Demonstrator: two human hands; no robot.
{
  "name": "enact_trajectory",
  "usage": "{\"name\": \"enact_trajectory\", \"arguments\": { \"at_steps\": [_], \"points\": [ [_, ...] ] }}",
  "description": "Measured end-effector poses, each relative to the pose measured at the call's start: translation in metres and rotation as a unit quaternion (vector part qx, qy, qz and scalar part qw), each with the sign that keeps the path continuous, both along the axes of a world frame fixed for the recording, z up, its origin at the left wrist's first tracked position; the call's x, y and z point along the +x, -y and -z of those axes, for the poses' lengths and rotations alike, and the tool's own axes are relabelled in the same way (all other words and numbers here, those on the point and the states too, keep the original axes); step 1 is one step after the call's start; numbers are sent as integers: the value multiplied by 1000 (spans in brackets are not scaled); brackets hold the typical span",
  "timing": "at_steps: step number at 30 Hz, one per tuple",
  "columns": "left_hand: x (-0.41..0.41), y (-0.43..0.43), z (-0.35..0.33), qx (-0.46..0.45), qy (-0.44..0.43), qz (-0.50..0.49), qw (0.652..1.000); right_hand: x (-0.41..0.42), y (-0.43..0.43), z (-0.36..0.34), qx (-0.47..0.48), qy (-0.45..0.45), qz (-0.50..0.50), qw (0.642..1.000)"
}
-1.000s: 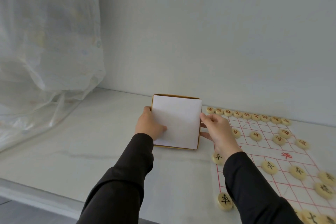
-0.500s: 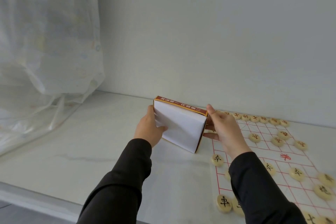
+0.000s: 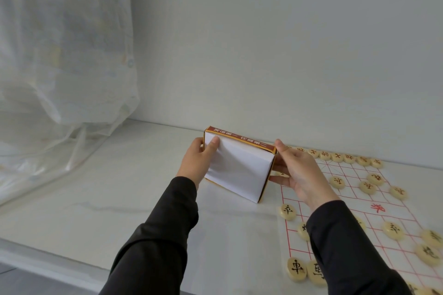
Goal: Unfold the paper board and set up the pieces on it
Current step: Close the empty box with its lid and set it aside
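Fingers of left hand, right hand clamp box ends; flat earlier, now tilted up; board, frame right, looks set.

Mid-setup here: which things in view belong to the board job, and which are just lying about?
Job: paper board with red grid; round cream wooden pieces on it; white-faced cardboard box with red edge, gripped by left hand and right hand.
Lying about: translucent plastic sheet at left; white marbled tabletop.
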State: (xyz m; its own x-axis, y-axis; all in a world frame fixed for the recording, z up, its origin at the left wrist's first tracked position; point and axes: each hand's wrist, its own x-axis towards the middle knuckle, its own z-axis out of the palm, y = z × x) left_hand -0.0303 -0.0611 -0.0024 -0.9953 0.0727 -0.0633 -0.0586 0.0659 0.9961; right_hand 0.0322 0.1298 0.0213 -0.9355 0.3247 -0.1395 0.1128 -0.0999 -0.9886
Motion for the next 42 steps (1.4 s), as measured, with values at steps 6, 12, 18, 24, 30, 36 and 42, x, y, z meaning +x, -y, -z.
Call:
{"name": "enact_trajectory", "arguments": {
  "at_steps": [6,12,18,24,30,36,42],
  "points": [
    [-3,1,5,-70,-33,-70,995,1,-3,0,-75,-9,-95,993],
    [-2,4,5,-59,-40,-63,995,0,-4,1,-101,-22,-90,991],
    [-1,4,4,-46,-56,-46,996,1,-4,-2,-96,-22,-72,993],
    [0,3,4,-18,-64,-20,998,3,-7,-7,-122,-33,-82,989],
    [6,-1,-7,52,-29,17,998,3,-3,-7,-147,-35,-97,984],
    [9,-15,-6,27,-32,-22,999,3,2,-6,-126,-25,-97,987],
    [14,-27,-1,-8,-51,-33,998,3,-2,-6,-112,-30,-84,990]
  ]
}}
